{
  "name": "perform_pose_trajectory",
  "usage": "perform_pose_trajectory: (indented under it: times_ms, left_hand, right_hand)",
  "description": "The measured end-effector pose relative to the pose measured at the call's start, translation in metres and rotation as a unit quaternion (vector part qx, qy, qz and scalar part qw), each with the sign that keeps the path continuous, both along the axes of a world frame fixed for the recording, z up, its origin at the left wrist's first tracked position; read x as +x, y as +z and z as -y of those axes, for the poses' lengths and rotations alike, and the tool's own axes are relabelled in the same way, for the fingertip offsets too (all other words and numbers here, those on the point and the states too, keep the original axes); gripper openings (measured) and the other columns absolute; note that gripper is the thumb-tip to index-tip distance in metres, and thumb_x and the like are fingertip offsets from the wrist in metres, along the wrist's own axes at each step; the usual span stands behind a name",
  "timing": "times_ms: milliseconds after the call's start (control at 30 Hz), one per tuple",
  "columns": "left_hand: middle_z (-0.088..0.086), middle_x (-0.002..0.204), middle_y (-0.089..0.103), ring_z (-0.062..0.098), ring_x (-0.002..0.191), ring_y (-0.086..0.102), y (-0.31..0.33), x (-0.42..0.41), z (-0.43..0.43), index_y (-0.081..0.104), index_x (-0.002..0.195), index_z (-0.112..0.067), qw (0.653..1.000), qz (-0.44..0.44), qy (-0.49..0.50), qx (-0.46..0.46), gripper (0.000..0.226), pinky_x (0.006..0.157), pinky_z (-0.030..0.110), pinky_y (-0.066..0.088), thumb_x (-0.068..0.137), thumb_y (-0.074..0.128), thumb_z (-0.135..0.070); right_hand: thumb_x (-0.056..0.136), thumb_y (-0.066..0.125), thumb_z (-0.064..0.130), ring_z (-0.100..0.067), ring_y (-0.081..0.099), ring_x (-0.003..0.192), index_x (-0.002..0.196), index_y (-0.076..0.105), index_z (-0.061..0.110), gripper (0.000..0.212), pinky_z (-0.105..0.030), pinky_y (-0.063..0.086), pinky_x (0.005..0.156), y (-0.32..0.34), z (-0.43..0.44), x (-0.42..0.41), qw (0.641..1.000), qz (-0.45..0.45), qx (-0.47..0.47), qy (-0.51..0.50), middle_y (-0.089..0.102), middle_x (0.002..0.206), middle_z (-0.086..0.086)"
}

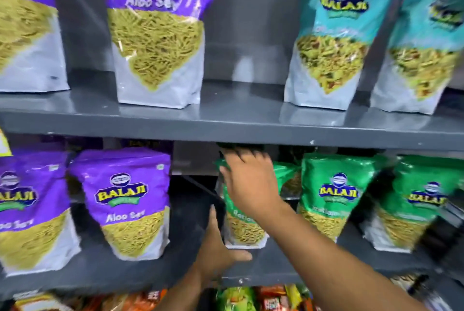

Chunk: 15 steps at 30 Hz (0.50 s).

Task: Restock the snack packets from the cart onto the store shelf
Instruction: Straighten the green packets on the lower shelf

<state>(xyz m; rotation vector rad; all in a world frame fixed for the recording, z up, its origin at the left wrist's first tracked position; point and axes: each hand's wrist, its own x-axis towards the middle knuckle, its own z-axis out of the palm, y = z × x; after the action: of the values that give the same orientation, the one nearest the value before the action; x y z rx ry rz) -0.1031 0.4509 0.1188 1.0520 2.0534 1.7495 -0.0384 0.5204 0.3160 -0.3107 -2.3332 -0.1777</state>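
Observation:
A green snack packet (pixel 244 229) stands upright on the middle shelf (pixel 276 263), in the gap between the purple and green rows. My right hand (pixel 248 182) lies over its upper front, with the fingers curled at its top edge just under the shelf above. My left hand (pixel 218 248) holds its lower left side, with the thumb stretched along the shelf below its base. Most of the packet's upper half is hidden behind my right hand. The cart is out of view.
Purple Aloo Sev packets (pixel 130 200) stand to the left, and more green packets (pixel 334 197) to the right. The upper shelf (pixel 226 125) carries purple packets (pixel 158 34) and teal packets (pixel 329 42) with a gap between them. Assorted small packets (pixel 251 298) lie below.

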Motion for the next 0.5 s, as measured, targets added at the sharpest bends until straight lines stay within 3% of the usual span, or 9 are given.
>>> perform_pose_trajectory:
  times_ms: [33,100,167,200,233,300,367,433,500]
  left_hand:
    - [0.002,0.151,0.030,0.020,0.141,0.029,0.000,-0.003,-0.006,0.013,0.147,-0.016,0.999,0.016,0.002,-0.028,0.131,0.102,0.016,0.032,0.045,0.095,-0.019]
    - [-0.004,0.120,0.060,0.021,0.119,0.056,0.002,-0.001,-0.024,0.036,0.137,-0.018,0.996,0.036,0.015,-0.076,0.108,0.082,0.016,0.044,0.045,0.093,-0.017]
    - [0.003,0.114,0.067,0.019,0.111,0.061,-0.001,0.002,-0.037,0.048,0.129,-0.016,0.990,0.032,0.104,-0.094,0.089,0.084,0.020,0.047,0.050,0.089,-0.016]
    - [0.003,0.112,0.071,0.011,0.108,0.063,-0.004,0.001,-0.038,0.054,0.124,-0.020,0.985,0.046,0.148,-0.076,0.073,0.087,0.014,0.046,0.058,0.085,-0.014]
    - [-0.001,0.098,0.075,-0.001,0.092,0.066,-0.004,-0.002,-0.035,0.059,0.115,-0.022,0.988,0.045,0.133,-0.068,0.064,0.078,0.004,0.045,0.058,0.085,-0.012]
    - [-0.004,0.071,0.065,-0.001,0.063,0.060,-0.003,-0.004,-0.031,0.059,0.106,-0.015,0.993,0.048,0.074,-0.083,0.062,0.058,-0.003,0.042,0.052,0.089,-0.003]
    - [-0.005,0.081,0.064,0.003,0.068,0.060,-0.006,-0.009,-0.020,0.057,0.110,-0.009,0.994,0.061,0.043,-0.081,0.070,0.058,-0.002,0.042,0.049,0.090,-0.005]
    - [-0.004,0.095,0.072,0.001,0.081,0.068,-0.002,-0.009,-0.022,0.057,0.112,-0.015,0.993,0.086,0.035,-0.076,0.078,0.060,0.003,0.048,0.041,0.089,-0.014]
    - [-0.005,0.096,0.072,-0.005,0.077,0.067,-0.003,-0.012,-0.023,0.057,0.113,-0.013,0.991,0.109,0.030,-0.069,0.081,0.056,0.004,0.048,0.039,0.087,-0.013]
  right_hand:
    - [0.083,0.059,0.031,-0.033,0.064,0.089,0.107,0.062,0.021,0.027,-0.038,0.048,0.081,0.010,-0.004,-0.002,0.998,0.053,0.002,-0.045,0.071,0.098,-0.007]
    - [0.083,0.056,0.024,-0.033,0.067,0.089,0.101,0.066,0.016,0.021,-0.036,0.047,0.080,0.021,-0.010,-0.004,0.987,0.148,-0.010,-0.068,0.072,0.094,-0.008]
    - [0.083,0.050,0.017,-0.034,0.066,0.092,0.103,0.067,0.015,0.027,-0.036,0.048,0.082,0.022,-0.023,-0.005,0.986,0.154,0.019,-0.054,0.072,0.097,-0.009]
    - [0.084,0.047,0.015,-0.034,0.066,0.093,0.105,0.066,0.015,0.029,-0.037,0.049,0.082,0.023,-0.024,-0.009,0.988,0.141,0.028,-0.048,0.072,0.099,-0.009]
    - [0.084,0.047,0.013,-0.034,0.066,0.094,0.108,0.065,0.016,0.030,-0.038,0.051,0.081,0.025,-0.026,-0.011,0.990,0.132,0.033,-0.040,0.072,0.100,-0.009]
    - [0.086,0.048,0.013,-0.033,0.066,0.098,0.116,0.062,0.022,0.035,-0.038,0.054,0.079,0.027,-0.027,-0.012,0.988,0.138,0.056,-0.032,0.071,0.105,-0.007]
    - [0.089,0.050,0.020,-0.033,0.066,0.097,0.117,0.061,0.023,0.030,-0.038,0.054,0.076,0.028,-0.036,-0.003,0.984,0.164,0.061,-0.038,0.071,0.105,-0.009]
    - [0.089,0.052,0.034,-0.035,0.067,0.089,0.110,0.060,0.019,0.027,-0.039,0.054,0.071,0.028,-0.053,0.020,0.986,0.167,0.013,-0.021,0.071,0.098,-0.014]
    - [0.075,0.063,0.038,-0.032,0.069,0.079,0.103,0.060,0.022,0.032,-0.037,0.055,0.064,0.033,-0.072,0.047,0.984,0.171,0.028,-0.048,0.073,0.087,-0.011]
